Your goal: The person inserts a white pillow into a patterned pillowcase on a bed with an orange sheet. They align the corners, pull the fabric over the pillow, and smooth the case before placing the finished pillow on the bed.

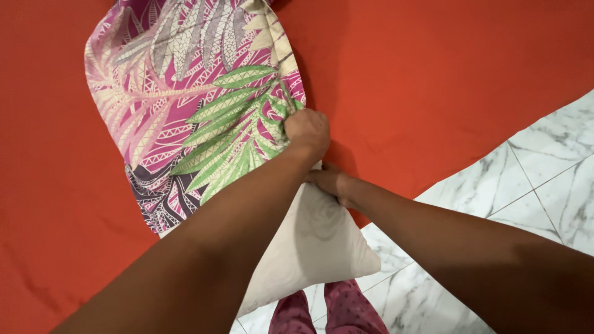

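Left hand [307, 132] fisted, right hand [328, 181] beside, fingers hidden.

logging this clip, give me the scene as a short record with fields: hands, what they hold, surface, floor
left hand: left hand clenched on the edge of the patterned pillowcase
right hand: right hand on the white pillow, fingers hidden behind the left forearm
pillowcase: pink, purple and green leaf print, covering the far part of the pillow
pillow: near end bare, hanging past the bed edge
surface: red sheet
floor: white marble tiles
also seen: maroon dotted trousers at the bottom edge
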